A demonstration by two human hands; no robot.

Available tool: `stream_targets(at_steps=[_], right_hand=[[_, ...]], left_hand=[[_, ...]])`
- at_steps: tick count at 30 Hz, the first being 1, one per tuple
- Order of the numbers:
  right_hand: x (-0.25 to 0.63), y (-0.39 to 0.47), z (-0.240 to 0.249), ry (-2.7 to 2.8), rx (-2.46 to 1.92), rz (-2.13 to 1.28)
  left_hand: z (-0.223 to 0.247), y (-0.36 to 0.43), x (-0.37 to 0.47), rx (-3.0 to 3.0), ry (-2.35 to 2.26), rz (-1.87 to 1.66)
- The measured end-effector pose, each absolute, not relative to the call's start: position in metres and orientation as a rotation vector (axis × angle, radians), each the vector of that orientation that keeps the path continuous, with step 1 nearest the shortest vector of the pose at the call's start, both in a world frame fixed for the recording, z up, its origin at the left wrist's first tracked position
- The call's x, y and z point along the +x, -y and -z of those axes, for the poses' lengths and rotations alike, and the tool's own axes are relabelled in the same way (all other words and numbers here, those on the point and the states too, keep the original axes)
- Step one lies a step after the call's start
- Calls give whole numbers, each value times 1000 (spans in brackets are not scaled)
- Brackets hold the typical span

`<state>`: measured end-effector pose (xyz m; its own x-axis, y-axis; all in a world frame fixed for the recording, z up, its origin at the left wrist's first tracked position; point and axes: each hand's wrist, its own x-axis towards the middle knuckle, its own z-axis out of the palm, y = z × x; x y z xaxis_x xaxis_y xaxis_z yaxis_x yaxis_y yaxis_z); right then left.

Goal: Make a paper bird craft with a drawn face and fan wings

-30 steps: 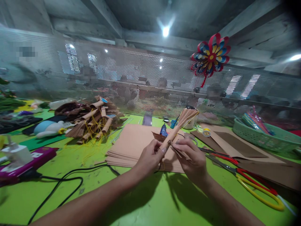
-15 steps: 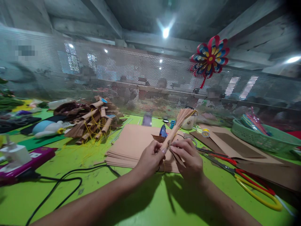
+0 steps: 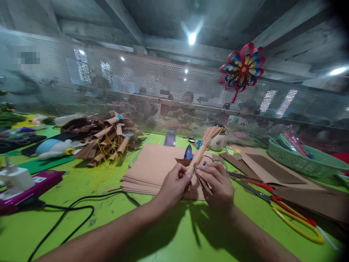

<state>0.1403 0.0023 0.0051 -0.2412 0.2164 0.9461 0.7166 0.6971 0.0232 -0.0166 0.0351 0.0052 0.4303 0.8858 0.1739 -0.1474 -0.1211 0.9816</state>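
My left hand (image 3: 176,183) is closed round the lower part of a tan rolled paper piece (image 3: 203,147), whose pleated end fans out toward the upper right. Against the side of that roll, the fingertips of my right hand (image 3: 218,182) pinch a brown paper strip (image 3: 203,182), its loose end hanging down. Beneath and behind both hands lies a stack of tan paper sheets (image 3: 152,163). A blue glue gun (image 3: 188,153) stands just behind the roll.
Finished-looking paper rolls with yellow string (image 3: 111,140) are heaped at the left. A purple power strip (image 3: 32,189) and black cable lie nearer. Scissors (image 3: 297,218), brown sheets (image 3: 313,200) and a green basket (image 3: 305,156) are at the right.
The paper roll's fanned end has shifted slightly left and tilted a little more upright. Both hands keep their hold, with the right fingers moved slightly left.
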Motion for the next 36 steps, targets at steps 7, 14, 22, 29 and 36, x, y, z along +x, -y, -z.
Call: stream_targets(at_steps=[7, 14, 22, 29, 36], right_hand=[[135, -1, -6, 1778, -752, 570], [126, 0, -9, 1734, -757, 546], [121, 2, -14, 1700, -756, 535], [121, 1, -14, 1706, -792, 540], [126, -2, -6, 1765, -830, 470]], left_hand=[[-6, -32, -16, 1416, -736, -1032], [-3, -33, -15, 1432, -763, -1076], [-3, -30, -15, 1406, -756, -1083], [-2, -31, -13, 1358, -761, -1089], [4, -39, -13, 1267, -721, -1035]])
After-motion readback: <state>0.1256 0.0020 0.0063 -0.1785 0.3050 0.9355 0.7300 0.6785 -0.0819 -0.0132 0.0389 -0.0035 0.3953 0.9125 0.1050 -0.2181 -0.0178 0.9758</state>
